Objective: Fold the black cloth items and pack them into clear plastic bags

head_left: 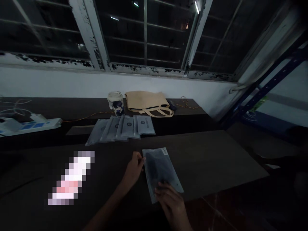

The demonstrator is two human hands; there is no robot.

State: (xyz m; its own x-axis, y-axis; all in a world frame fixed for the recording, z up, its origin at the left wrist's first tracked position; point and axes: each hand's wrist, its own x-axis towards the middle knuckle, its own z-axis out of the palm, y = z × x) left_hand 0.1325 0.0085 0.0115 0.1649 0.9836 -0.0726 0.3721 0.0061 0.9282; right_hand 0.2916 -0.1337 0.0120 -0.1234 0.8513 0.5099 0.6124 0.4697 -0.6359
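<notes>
A frosted plastic pouch lies on the dark table in front of me, a dark item showing faintly through it and a small white label at its far right corner. My left hand pinches the pouch's left edge near the far end, thumb and index finger together. At the near end, my right hand has its fingers curled over the pouch; its thumb is hidden. Beyond it, several similar frosted pouches with round dark logos lie overlapping in a row.
Behind the row stand a patterned paper cup and a folded beige tote bag. A white power strip with plugs and cables is at the left. A bright pixelated patch, probably a screen, covers part of the table at front left.
</notes>
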